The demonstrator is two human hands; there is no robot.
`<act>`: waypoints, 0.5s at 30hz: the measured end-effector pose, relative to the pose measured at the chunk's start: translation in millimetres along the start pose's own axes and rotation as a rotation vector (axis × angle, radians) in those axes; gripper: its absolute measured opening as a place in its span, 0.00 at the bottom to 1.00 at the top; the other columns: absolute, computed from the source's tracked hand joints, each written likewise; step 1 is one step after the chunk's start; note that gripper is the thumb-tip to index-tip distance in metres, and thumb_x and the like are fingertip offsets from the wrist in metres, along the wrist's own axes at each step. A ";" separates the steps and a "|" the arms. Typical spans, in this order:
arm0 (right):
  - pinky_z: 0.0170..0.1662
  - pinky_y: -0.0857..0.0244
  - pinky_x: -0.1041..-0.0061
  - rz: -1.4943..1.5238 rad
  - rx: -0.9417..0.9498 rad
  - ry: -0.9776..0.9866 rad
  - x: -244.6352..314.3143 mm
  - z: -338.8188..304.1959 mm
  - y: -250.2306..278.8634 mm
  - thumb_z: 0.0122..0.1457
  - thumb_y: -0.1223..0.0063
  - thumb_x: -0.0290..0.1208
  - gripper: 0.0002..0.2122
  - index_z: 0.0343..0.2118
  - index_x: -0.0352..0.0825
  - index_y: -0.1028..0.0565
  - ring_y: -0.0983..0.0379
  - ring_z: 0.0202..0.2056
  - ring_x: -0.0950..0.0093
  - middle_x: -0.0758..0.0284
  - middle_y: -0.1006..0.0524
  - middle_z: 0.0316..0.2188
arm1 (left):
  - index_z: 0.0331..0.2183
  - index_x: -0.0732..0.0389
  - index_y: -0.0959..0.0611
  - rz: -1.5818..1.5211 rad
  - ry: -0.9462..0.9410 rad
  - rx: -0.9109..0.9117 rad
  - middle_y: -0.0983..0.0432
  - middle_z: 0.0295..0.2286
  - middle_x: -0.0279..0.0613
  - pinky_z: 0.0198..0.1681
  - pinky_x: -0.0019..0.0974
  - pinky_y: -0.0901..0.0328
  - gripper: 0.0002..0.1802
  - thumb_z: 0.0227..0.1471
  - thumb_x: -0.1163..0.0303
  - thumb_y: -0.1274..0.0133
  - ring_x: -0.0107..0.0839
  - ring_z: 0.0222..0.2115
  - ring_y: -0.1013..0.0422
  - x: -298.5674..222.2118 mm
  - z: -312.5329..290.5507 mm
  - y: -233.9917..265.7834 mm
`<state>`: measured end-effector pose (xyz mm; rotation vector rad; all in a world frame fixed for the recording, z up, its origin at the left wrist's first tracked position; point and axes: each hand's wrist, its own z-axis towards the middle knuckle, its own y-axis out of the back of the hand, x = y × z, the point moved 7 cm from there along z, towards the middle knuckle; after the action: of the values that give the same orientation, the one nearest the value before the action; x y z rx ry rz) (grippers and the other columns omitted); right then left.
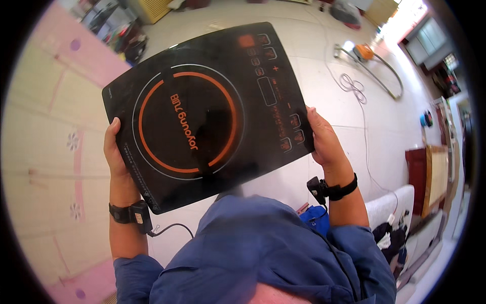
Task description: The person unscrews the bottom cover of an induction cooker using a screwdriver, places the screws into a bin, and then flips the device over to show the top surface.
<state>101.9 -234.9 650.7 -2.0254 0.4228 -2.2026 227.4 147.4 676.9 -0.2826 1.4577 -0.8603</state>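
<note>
A black induction cooker (223,116) is held up in front of me, tilted so its left side sits lower. An orange ring inside a thin grey one marks its cooking zone, and touch controls line its right side. My left hand (114,147) grips the left edge with the thumb on the top face. On the opposite edge my right hand (325,137) has its thumb at the rim. The other fingers of both hands are hidden beneath the cooker. Each wrist wears a black strap with a small box and cable.
A pink and cream cabinet (45,152) runs along the left. On the pale tiled floor (329,96) lie a coiled cord (353,88) and an orange vacuum cleaner (363,51) with its hose. A red-brown wooden piece of furniture (417,169) stands at the right, near a light-coloured seat (400,200).
</note>
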 end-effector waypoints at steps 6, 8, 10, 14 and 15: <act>0.52 0.31 0.76 0.047 -0.099 0.011 -1.7 -68.1 25.1 0.73 0.66 0.49 0.26 0.59 0.30 0.31 0.25 0.47 0.77 0.65 0.22 0.49 | 0.52 0.72 0.26 -0.012 0.126 0.109 0.22 0.46 0.56 0.48 0.43 0.26 0.28 0.62 0.57 0.57 0.44 0.43 0.22 26.3 -12.1 -35.1; 0.50 0.30 0.74 0.020 -0.165 -0.012 -20.6 -73.7 34.5 0.73 0.69 0.52 0.29 0.61 0.30 0.33 0.24 0.46 0.76 0.64 0.22 0.49 | 0.52 0.72 0.26 0.045 0.192 0.151 0.22 0.46 0.56 0.49 0.43 0.26 0.27 0.62 0.57 0.57 0.44 0.43 0.22 20.6 -7.8 -41.3; 0.47 0.29 0.72 -0.202 -0.278 -0.157 -58.1 -113.0 58.9 0.70 0.66 0.56 0.32 0.64 0.33 0.37 0.24 0.46 0.71 0.58 0.24 0.52 | 0.51 0.71 0.25 0.096 0.219 0.142 0.21 0.45 0.54 0.48 0.42 0.26 0.26 0.62 0.58 0.56 0.42 0.43 0.22 33.9 -28.5 -33.7; 0.46 0.28 0.68 -0.151 -0.540 -0.282 -114.1 -145.1 132.4 0.68 0.63 0.59 0.34 0.65 0.34 0.39 0.24 0.46 0.63 0.51 0.27 0.54 | 0.49 0.71 0.23 0.323 0.167 0.164 0.21 0.43 0.51 0.45 0.40 0.26 0.22 0.59 0.65 0.50 0.39 0.41 0.22 44.7 26.2 -21.8; 0.46 0.28 0.67 -0.091 -0.582 -0.302 -108.7 -177.9 162.1 0.68 0.63 0.59 0.34 0.65 0.34 0.39 0.24 0.46 0.62 0.51 0.27 0.54 | 0.48 0.71 0.23 0.377 0.140 0.152 0.21 0.42 0.49 0.45 0.39 0.26 0.21 0.58 0.66 0.48 0.38 0.40 0.22 48.1 25.0 -41.0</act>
<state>-79.8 -337.8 489.1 -2.6529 1.0467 -1.9159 231.5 79.7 671.2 0.1666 1.5030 -0.6874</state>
